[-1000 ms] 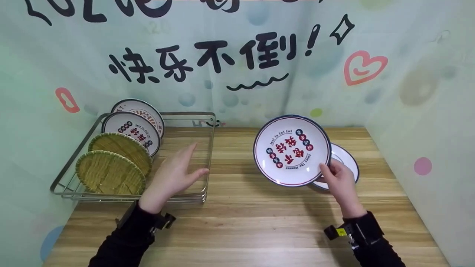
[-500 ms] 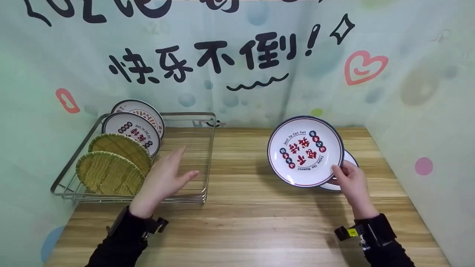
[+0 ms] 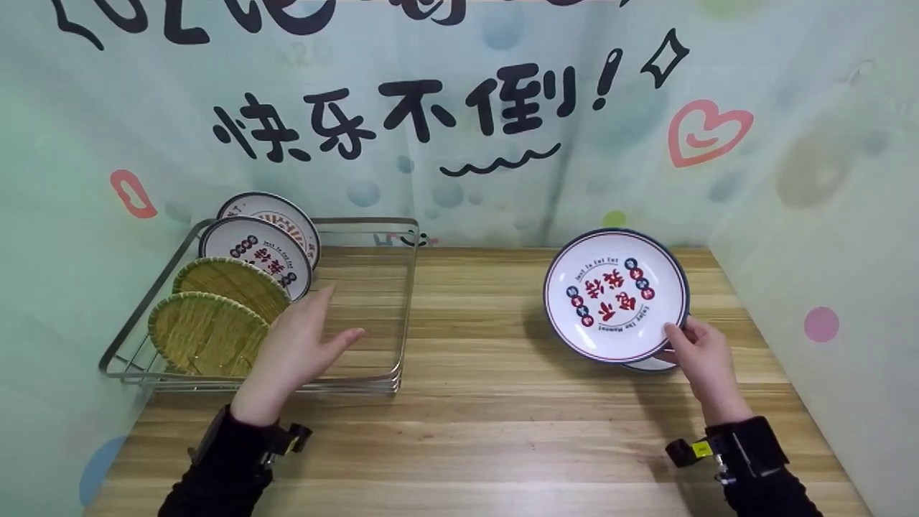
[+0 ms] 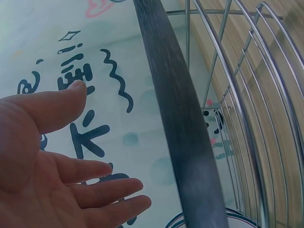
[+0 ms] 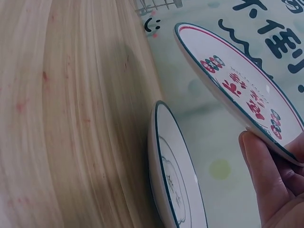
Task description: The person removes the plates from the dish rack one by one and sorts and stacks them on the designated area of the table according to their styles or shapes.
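My right hand pinches the rim of a white plate with a blue edge and red characters, thumb on top and fingers beneath. In the right wrist view that plate is tilted above a second white plate lying on the table; in the head view the upper one covers most of the lower. My left hand, empty with fingers extended and thumb spread, is over the front of a wire rack. In the rack, two white plates and two woven round trays lean in a row.
The wooden table extends between the rack and the plates. A printed cloth backdrop hangs behind it, with a pale side wall at the right and another at the left.
My right hand has carried the plate to the right, over the lower plate. The left hand has drawn back a little to the left and toward me, still empty.
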Motion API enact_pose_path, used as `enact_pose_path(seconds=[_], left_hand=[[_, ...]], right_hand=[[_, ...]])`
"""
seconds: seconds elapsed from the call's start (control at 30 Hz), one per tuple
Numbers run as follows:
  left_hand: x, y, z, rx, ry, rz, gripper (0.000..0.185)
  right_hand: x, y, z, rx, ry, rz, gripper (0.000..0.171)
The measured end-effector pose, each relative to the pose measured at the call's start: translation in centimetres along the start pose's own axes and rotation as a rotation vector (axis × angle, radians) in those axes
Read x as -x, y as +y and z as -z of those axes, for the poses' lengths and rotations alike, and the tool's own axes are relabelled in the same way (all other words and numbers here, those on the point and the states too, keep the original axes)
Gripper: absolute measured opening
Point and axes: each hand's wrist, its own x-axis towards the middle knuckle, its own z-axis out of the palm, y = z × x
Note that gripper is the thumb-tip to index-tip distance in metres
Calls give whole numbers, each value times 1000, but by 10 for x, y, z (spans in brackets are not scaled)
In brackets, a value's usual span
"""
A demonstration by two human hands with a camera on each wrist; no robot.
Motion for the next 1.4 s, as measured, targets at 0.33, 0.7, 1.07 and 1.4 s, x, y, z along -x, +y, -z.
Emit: enact_pose_path(seconds=[0.33, 0.7, 1.07, 1.4], left_hand=[[6, -10, 5, -16, 7, 29, 83], [14, -20, 11, -19, 91, 17, 79], [17, -21, 19, -11, 129, 18, 77], [19, -22, 24, -29, 214, 0, 73]], right_hand=[[-4, 7, 17, 12, -2, -36, 42], [-6, 13, 29, 32, -9, -113, 47], [-10, 21, 36, 72, -3, -198, 49], [-12, 31, 43, 59, -50, -234, 51]])
